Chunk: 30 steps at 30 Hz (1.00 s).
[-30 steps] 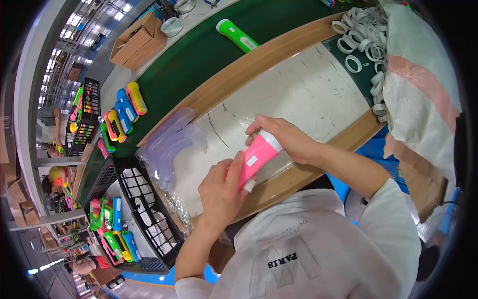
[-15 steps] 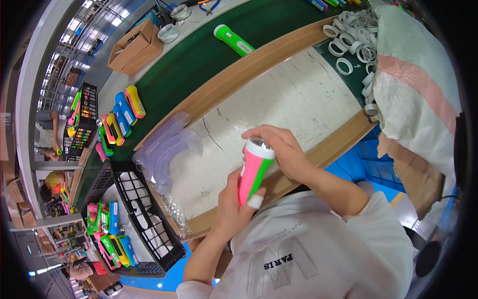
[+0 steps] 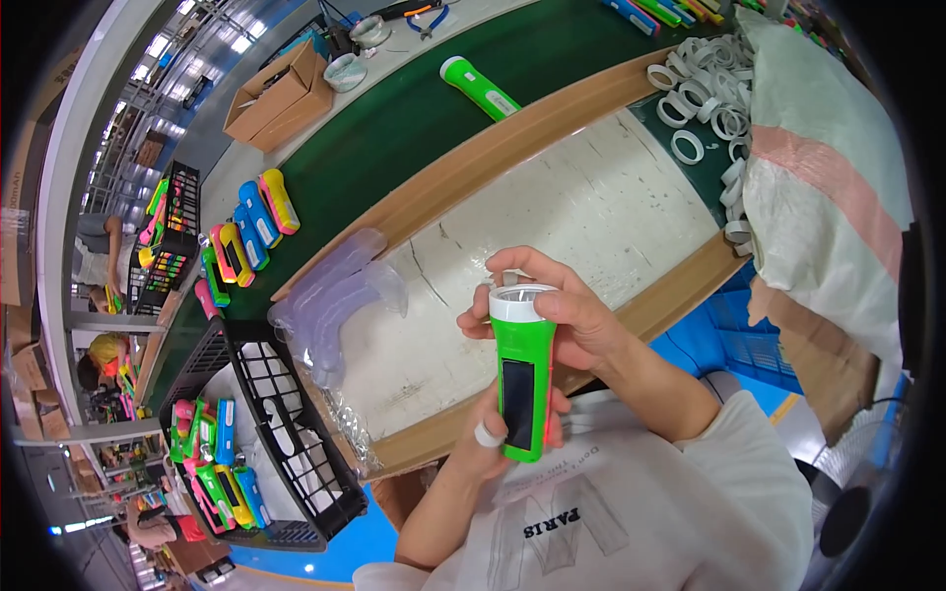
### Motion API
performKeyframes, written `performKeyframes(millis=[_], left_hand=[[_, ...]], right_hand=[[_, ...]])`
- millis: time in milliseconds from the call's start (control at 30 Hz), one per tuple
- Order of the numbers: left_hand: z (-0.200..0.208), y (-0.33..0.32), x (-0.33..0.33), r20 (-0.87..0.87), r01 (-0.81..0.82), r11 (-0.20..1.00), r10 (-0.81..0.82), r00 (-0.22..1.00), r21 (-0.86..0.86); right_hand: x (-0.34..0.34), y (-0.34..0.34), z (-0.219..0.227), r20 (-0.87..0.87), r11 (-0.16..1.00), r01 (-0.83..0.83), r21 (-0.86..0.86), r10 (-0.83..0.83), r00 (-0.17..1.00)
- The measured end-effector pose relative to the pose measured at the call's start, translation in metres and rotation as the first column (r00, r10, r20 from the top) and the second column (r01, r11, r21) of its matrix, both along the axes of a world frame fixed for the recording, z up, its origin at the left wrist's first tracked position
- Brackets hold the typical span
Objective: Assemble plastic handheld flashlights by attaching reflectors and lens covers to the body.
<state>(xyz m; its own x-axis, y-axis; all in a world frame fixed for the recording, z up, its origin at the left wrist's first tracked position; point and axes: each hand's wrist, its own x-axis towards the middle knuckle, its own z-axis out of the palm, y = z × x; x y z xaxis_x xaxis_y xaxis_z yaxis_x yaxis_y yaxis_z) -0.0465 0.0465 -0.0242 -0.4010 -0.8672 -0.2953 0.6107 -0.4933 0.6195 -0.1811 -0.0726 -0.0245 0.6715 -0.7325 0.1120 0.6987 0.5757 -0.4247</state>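
Upright before my chest is a flashlight (image 3: 517,369), green on the side facing up, with a dark rectangular panel, a pinkish-red edge and a white ring round its clear lens. My left hand (image 3: 478,443) is closed round its lower body; a white wrap shows on one digit. At the top, my right hand (image 3: 586,325) grips the white head ring between thumb and fingers. Beneath lies a white work board (image 3: 473,286) with cardboard edges. Clear purplish plastic pieces (image 3: 340,286) rest at its left end.
White rings (image 3: 705,84) are heaped at the far right beside a woven sack (image 3: 818,167). Another green flashlight (image 3: 478,87) lies on the green belt (image 3: 384,128). At left, a black crate (image 3: 286,433) holds colourful flashlights; several more lie beyond it. A cardboard box (image 3: 281,98) stands at the back.
The flashlight has turned, so its green panel side faces up instead of the pink and green side. My right hand has gone from beside the head to gripping its ring.
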Motion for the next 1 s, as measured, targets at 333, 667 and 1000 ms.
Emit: performKeyframes(millis=[333,667,1000], left_hand=[[0.013,0.014,0.007,-0.445,0.220,0.975,-0.180,0.878,0.041],[0.029,0.023,-0.001,0.055,0.110,0.989,-0.115,0.992,0.097],[-0.001,-0.009,0.004,0.906,0.193,0.934,0.217,0.363,-0.301]], right_hand=[[0.008,0.011,0.023,0.127,0.997,-0.005,-0.075,0.014,0.992],[0.011,0.023,0.016,-0.100,0.998,0.005,-0.056,-0.011,0.995],[0.004,0.015,-0.002,-0.358,0.930,0.257,-0.263,-0.342,0.869]])
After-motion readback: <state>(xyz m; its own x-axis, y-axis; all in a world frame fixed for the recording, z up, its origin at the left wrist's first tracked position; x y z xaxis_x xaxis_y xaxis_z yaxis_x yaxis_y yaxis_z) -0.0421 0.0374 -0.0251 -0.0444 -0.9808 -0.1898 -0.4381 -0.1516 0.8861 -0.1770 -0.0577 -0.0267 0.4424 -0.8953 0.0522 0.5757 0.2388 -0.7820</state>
